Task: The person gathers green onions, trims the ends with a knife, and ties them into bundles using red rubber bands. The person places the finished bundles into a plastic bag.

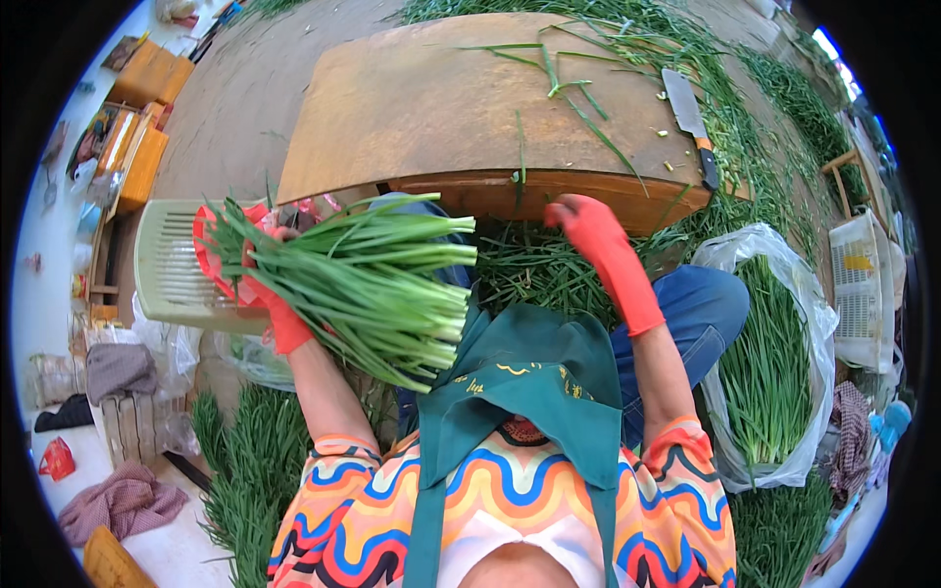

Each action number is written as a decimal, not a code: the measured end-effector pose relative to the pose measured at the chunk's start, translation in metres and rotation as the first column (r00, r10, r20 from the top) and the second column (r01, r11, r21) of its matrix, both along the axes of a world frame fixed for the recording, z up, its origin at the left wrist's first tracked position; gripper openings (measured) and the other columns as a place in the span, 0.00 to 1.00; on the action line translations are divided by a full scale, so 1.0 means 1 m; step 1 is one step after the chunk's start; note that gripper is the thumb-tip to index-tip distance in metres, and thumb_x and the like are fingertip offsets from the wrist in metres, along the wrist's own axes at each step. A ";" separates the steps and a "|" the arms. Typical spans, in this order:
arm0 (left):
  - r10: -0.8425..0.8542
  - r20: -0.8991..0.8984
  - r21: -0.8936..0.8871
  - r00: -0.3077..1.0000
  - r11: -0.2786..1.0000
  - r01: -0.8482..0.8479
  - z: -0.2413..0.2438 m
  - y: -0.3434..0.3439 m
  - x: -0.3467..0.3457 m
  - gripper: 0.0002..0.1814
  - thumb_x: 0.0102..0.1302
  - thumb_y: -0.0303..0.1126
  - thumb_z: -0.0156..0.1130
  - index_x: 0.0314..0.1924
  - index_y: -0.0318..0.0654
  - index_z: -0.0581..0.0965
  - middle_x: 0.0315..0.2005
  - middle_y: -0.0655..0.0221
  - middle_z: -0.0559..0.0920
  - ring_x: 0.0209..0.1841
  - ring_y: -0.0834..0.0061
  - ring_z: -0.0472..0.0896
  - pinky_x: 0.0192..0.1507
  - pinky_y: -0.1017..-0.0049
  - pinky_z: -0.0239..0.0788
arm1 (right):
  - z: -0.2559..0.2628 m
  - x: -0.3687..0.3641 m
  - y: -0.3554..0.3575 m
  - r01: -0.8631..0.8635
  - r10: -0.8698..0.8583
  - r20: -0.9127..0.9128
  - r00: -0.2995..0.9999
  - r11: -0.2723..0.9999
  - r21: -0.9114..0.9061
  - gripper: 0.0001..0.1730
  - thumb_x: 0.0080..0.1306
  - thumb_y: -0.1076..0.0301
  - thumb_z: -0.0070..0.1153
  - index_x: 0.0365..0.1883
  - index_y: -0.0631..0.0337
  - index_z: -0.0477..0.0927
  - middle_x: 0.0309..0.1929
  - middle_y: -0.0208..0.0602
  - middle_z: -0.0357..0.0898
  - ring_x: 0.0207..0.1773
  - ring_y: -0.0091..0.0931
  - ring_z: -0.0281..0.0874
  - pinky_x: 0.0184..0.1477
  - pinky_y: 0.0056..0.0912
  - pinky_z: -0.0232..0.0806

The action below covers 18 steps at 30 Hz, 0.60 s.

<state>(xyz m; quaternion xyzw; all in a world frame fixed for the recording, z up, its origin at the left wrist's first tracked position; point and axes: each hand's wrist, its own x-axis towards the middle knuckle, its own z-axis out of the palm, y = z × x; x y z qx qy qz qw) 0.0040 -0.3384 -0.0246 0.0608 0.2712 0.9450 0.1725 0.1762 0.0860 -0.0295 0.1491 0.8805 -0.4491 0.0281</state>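
My left hand [266,291], in a red rubber glove, grips a thick bunch of garlic chives [382,283] by its leafy end. Their pale cut ends fan out to the right, above my lap. My right hand [584,224], gloved the same way, is in the air by the front edge of the wooden worktable [397,110]. Its fingers are bent and a little blurred; nothing shows in them. A cleaver [684,103] with a black and wood-coloured handle lies at the table's right side. Loose green leaves [550,70] and short cut bits are scattered on the tabletop.
Left of me is a pale green plastic crate [165,301] with a red plastic bag [209,257]. To my right stands a clear bag [820,331] of chives. Cut greens [548,272] cover the floor under the table; more chives [257,456] lie at lower left.
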 end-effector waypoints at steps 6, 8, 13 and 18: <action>0.323 -0.038 -0.319 0.946 0.893 -0.318 0.047 0.041 -0.009 0.17 0.56 0.39 0.57 0.40 0.34 0.75 0.32 0.60 0.79 0.38 0.62 0.77 0.47 0.61 0.69 | 0.093 0.014 -0.050 -0.040 -0.108 -0.157 0.982 0.687 -0.725 0.14 0.63 0.62 0.47 0.40 0.60 0.78 0.30 0.32 0.80 0.35 0.21 0.77 0.38 0.23 0.66; 0.529 -0.151 -0.385 0.835 0.746 -0.543 0.055 0.048 -0.025 0.16 0.56 0.37 0.57 0.40 0.32 0.75 0.33 0.59 0.79 0.38 0.62 0.77 0.46 0.61 0.70 | 0.117 0.025 -0.068 -0.166 0.049 -0.192 0.980 0.726 -0.667 0.11 0.62 0.63 0.49 0.37 0.57 0.79 0.29 0.31 0.80 0.33 0.19 0.77 0.35 0.23 0.66; 0.494 0.041 -0.180 0.869 0.859 -0.480 0.084 0.071 -0.019 0.08 0.57 0.30 0.56 0.32 0.31 0.74 0.29 0.61 0.79 0.32 0.63 0.78 0.41 0.67 0.72 | 0.093 0.024 -0.085 -0.103 0.094 -0.347 0.933 0.995 -0.006 0.10 0.59 0.63 0.54 0.36 0.56 0.78 0.27 0.34 0.79 0.30 0.22 0.76 0.34 0.24 0.67; 0.597 0.100 -0.293 0.796 0.782 -0.550 0.080 0.060 -0.035 0.07 0.55 0.27 0.58 0.32 0.30 0.74 0.28 0.61 0.78 0.28 0.63 0.78 0.35 0.66 0.73 | 0.096 0.031 -0.085 -0.165 0.164 -0.052 0.985 0.815 -0.556 0.10 0.60 0.67 0.52 0.40 0.59 0.78 0.26 0.32 0.78 0.29 0.19 0.75 0.33 0.22 0.67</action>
